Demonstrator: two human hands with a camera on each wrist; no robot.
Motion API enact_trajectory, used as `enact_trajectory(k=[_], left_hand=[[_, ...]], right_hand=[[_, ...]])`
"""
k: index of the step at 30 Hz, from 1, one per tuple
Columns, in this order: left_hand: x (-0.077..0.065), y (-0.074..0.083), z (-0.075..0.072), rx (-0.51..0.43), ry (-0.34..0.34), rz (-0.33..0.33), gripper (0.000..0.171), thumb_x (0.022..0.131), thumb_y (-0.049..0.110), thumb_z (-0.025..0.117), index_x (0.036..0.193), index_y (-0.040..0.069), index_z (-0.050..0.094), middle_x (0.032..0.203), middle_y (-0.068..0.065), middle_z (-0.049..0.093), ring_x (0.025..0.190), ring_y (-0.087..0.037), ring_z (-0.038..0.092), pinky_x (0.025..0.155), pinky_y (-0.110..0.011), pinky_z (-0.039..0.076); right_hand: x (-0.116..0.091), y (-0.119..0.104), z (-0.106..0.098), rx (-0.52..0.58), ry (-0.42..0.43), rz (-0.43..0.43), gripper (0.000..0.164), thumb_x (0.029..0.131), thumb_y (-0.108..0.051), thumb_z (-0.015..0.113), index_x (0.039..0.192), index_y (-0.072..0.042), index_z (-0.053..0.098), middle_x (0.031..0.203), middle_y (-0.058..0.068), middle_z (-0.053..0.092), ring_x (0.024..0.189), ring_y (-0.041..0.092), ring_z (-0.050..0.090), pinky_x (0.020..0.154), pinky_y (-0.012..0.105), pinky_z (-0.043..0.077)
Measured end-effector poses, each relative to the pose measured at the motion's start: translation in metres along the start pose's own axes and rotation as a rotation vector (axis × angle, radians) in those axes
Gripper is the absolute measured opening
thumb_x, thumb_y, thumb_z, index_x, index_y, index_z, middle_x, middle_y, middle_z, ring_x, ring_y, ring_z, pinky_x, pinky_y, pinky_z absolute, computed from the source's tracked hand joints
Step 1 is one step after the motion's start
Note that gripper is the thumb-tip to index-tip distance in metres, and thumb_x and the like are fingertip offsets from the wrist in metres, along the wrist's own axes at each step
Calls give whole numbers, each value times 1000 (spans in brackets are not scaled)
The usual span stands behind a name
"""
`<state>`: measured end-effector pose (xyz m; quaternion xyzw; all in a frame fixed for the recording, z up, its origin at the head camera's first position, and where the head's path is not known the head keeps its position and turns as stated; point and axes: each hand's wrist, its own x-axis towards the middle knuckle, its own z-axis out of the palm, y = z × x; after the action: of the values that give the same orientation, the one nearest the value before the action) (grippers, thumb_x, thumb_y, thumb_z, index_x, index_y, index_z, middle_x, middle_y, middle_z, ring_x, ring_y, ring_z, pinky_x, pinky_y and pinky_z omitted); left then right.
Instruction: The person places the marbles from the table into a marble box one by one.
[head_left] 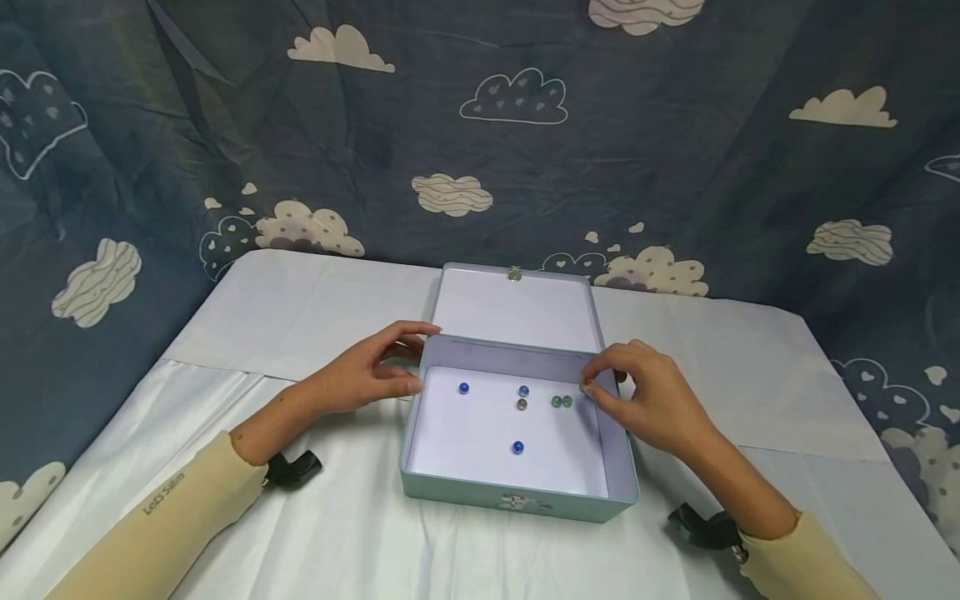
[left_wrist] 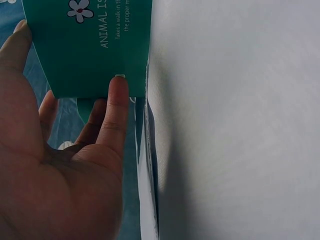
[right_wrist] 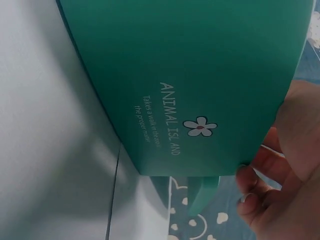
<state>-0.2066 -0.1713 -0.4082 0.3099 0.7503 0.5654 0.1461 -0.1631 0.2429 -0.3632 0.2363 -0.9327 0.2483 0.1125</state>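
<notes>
An open green tin box [head_left: 517,492] with a pale inside stands on the white cloth, its lid [head_left: 517,307] folded back. My right hand [head_left: 652,396] is over the box's right wall, a green marble [head_left: 582,388] pinched between thumb and index finger and mostly hidden by them. Two more green marbles [head_left: 562,402] lie side by side just left of it. Also on the box floor are blue marbles [head_left: 517,447] and a brownish one [head_left: 522,405]. My left hand [head_left: 367,371] touches the box's left side with thumb and fingers extended, holding nothing.
White cloth [head_left: 315,533] covers the table around the box. Behind it hangs a dark blue curtain [head_left: 420,133] with cloud prints. A metal clasp [head_left: 514,502] is on the box's front wall, and printed lettering [right_wrist: 170,120] shows on its right side.
</notes>
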Motion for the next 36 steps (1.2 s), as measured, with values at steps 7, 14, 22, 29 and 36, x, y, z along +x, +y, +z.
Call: enact_trajectory(k=[7, 14, 22, 29, 36], left_hand=[[-1, -1, -1, 0, -2, -4, 69, 99, 15, 78, 159, 29, 45, 148, -22, 51, 134, -39, 56, 99, -35, 59], [-1, 0, 0, -5, -4, 0, 70, 99, 14, 78, 159, 28, 44, 147, -22, 52, 134, -38, 57, 99, -36, 59], [-1, 0, 0, 12, -2, -1, 69, 99, 18, 78, 159, 30, 44, 147, -19, 52, 135, -36, 57, 101, -36, 58], [-1, 0, 0, 15, 1, -7, 69, 99, 19, 78, 158, 32, 45, 148, -19, 52, 135, -36, 57, 100, -36, 58], [-1, 0, 1, 15, 7, -11, 69, 99, 19, 78, 158, 32, 45, 147, -20, 52, 134, -35, 57, 100, -36, 59]], right_hand=[[0, 1, 2, 9, -1, 9, 23, 87, -5, 86, 106, -16, 80, 104, -6, 75, 88, 17, 57, 70, 35, 49], [-2, 3, -2, 24, 25, -8, 24, 89, -3, 82, 109, -16, 78, 103, -7, 72, 85, 17, 57, 69, 33, 48], [-3, 11, -14, 17, 86, -42, 26, 89, 1, 78, 107, -17, 77, 100, -7, 69, 82, 14, 56, 64, 28, 48], [-5, 26, -28, -26, 52, -36, 23, 90, 3, 77, 105, -15, 77, 94, -9, 67, 78, 13, 56, 63, 26, 49], [-7, 45, -43, -77, -32, 20, 16, 93, -4, 78, 105, -15, 77, 92, -6, 69, 76, 11, 55, 62, 25, 49]])
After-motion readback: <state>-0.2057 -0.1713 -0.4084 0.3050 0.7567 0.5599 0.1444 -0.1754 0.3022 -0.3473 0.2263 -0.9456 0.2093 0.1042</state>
